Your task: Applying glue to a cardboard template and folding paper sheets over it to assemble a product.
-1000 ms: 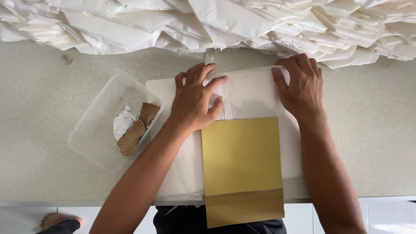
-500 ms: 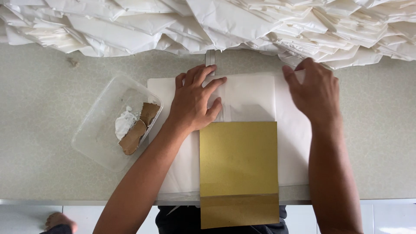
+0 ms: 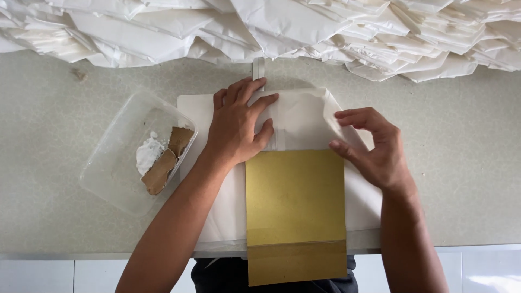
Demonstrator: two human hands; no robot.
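A white paper sheet [image 3: 304, 116] lies flat on the grey counter [image 3: 65, 135]. A gold-brown rectangular template [image 3: 296, 209] rests on top of it and sticks out over the counter's front edge. My left hand [image 3: 237, 125] presses flat on the paper's upper left part, fingers spread. My right hand [image 3: 374, 146] pinches the paper's right flap, which is lifted and folding inward over the template's top right corner.
A clear plastic tray [image 3: 116, 163] at the left holds white paste and torn brown cardboard scraps [image 3: 165, 160]. A big heap of folded white paper pieces [image 3: 282, 27] runs along the far edge. A narrow white strip [image 3: 258, 68] pokes out above the sheet.
My right hand has slid down from the sheet's top right corner and lifted the right flap inward. My left hand has stayed pressed in place.
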